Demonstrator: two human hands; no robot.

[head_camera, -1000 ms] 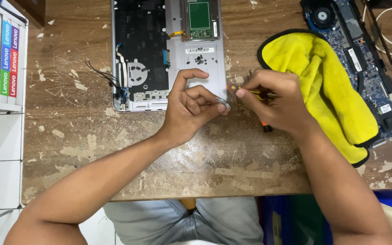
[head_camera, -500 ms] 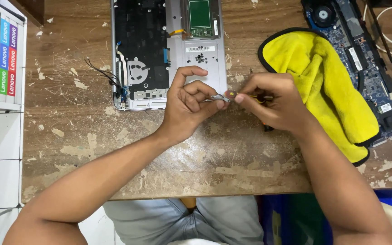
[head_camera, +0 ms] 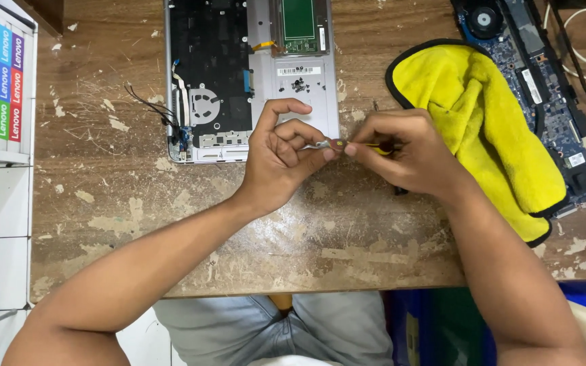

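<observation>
Both hands drift right of the open laptop chassis (head_camera: 252, 74). Left hand (head_camera: 283, 159) pinches a small metal part (head_camera: 325, 144) over the bench (head_camera: 171, 224); right hand (head_camera: 401, 152) closes on a yellow-handled screwdriver (head_camera: 374, 146). Tiny, light, stiff, probably slippery: grip its edges.

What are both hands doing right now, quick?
Left hand: fingers pinched shut on a small metal part.
Right hand: closed on a thin yellow-handled tool, its tip at that part.

Small metal part (head_camera: 325, 144) pinched in left hand (head_camera: 281, 157) fingertips; yellow-handled tool (head_camera: 367, 145) in right hand (head_camera: 407, 150), tip touching it.
</observation>
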